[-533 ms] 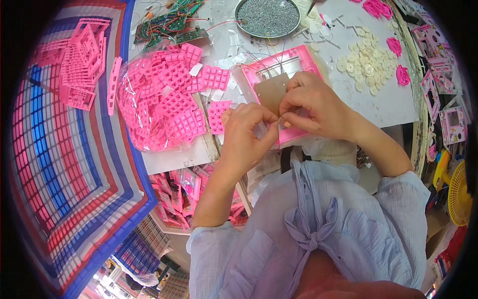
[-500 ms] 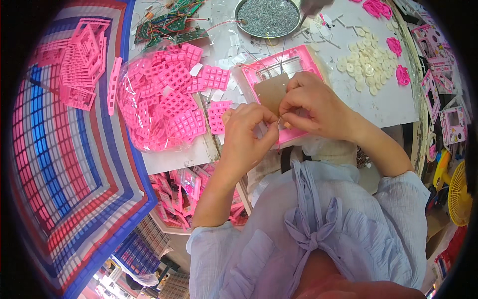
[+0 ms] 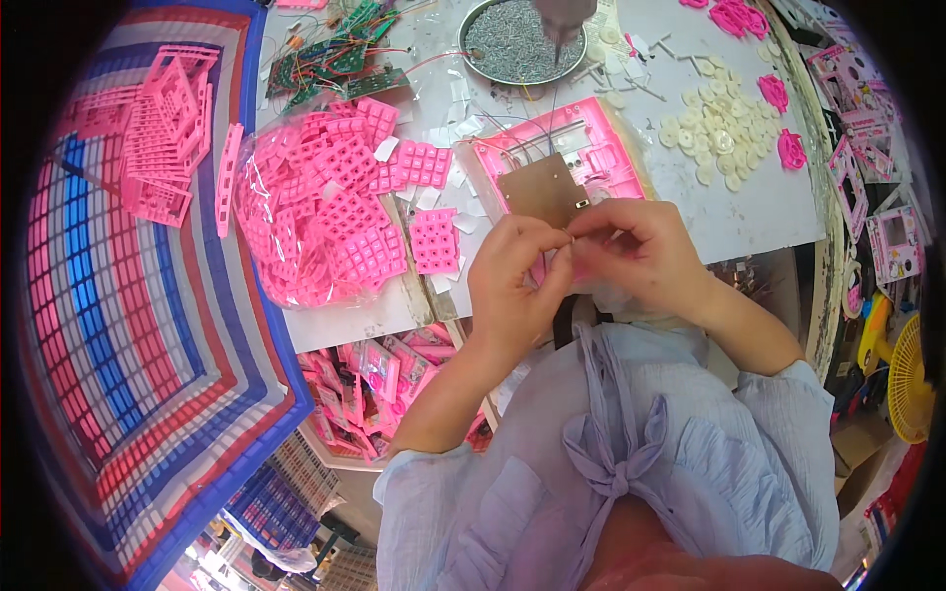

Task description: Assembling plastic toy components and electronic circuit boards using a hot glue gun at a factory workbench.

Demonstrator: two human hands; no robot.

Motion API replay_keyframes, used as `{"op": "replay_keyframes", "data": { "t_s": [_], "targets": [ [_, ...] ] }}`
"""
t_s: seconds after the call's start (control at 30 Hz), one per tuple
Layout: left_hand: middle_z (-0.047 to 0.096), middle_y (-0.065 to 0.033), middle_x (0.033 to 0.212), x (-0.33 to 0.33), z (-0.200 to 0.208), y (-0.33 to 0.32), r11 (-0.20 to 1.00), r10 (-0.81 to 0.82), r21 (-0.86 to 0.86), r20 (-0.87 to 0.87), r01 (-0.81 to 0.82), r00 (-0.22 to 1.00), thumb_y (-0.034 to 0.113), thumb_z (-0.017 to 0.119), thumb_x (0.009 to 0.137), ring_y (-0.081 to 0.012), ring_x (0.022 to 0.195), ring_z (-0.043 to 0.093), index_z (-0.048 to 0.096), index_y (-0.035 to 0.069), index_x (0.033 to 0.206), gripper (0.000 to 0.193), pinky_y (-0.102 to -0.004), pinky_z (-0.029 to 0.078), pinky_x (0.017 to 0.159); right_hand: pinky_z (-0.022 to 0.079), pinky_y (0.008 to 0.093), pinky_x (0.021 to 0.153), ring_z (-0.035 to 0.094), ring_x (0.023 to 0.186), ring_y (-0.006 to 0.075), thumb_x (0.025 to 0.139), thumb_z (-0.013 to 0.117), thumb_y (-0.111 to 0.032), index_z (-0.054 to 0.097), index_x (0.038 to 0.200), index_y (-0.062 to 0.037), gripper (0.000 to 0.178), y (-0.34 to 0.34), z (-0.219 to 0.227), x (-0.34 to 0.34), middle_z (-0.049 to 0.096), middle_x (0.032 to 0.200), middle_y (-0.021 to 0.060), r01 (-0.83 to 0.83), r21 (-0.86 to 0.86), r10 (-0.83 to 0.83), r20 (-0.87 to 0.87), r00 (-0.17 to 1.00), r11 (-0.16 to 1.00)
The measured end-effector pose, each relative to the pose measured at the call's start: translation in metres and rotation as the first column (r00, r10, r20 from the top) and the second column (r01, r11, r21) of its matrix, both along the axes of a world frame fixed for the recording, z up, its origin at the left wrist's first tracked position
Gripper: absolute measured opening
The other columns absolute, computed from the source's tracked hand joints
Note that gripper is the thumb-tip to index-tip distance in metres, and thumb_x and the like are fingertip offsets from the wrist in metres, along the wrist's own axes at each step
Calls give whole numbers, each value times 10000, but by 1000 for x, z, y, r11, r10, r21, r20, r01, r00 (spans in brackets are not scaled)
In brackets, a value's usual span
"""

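A pink plastic housing [image 3: 613,163] lies open in front of me at the table's near edge. On it rests a brown circuit board [image 3: 532,189] with a small metal switch at its right edge; thin wires run from its far side. Just on the near side of the board, my left hand [image 3: 519,281] and my right hand [image 3: 645,258] meet fingertip to fingertip. Both are closed in a pinch. Something tiny and thin seems to be between them, too small to name. My hands cover the near end of the housing.
Left of the housing sits a clear bag of pink keypads [image 3: 325,197], with green circuit boards [image 3: 340,64] behind. A dish of screws [image 3: 512,44] stands at the back, a dark screwdriver tip [image 3: 564,25] hanging over it. White discs [image 3: 724,133] lie to the right.
Both hands have drawn nearer to me, off the board, uncovering its right edge and the switch. The hanging screwdriver has swung left over the dish.
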State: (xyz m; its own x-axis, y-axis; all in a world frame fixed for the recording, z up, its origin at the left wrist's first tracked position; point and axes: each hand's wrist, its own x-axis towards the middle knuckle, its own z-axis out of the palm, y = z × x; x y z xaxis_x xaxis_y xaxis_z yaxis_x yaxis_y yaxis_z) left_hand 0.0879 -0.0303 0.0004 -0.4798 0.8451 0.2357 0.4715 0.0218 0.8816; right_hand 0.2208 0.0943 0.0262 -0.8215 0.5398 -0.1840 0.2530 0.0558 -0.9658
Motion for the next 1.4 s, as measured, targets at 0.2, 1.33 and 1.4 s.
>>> {"op": "replay_keyframes", "data": {
  "t_s": [0.2, 1.33, 1.4],
  "targets": [
    [626, -71, 835, 6, 2, -2, 998, -9, -66, 10, 9, 1000, -21, 687, 808, -128, 700, 577, 686, 14, 924, 121, -254, 445, 601, 573, 244, 748, 677, 895, 98, 922, 629, 1, 680, 1023, 58, 127, -1, -21, 11, 714, 990, 71, 49, -128, -61, -90, 994, 991],
    [544, -102, 792, -33, -17, -5, 968, -248, -123, -354, 218, 902, -43, 677, 824, -256, 697, 567, 553, 35, 997, 226, -346, 473, 610, 470, 401, 793, 554, 951, 287, 693, 694, -109, 706, 996, -59, 308, -1, -13, -8, 595, 979, 72, -307, 901, 350, 193, 917, 307],
    [527, -82, 784, -34, -16, -4, 978, -139, -171, -136, 115, 981, -33, 684, 822, -230, 700, 549, 551, 35, 1006, 237, -328, 468, 622, 462, 394, 781, 553, 931, 275, 697, 695, -102, 706, 1030, -64, 335, 1, -9, -4, 592, 964, 61, -364, 868, 374, 232, 898, 337]
  ]
}}
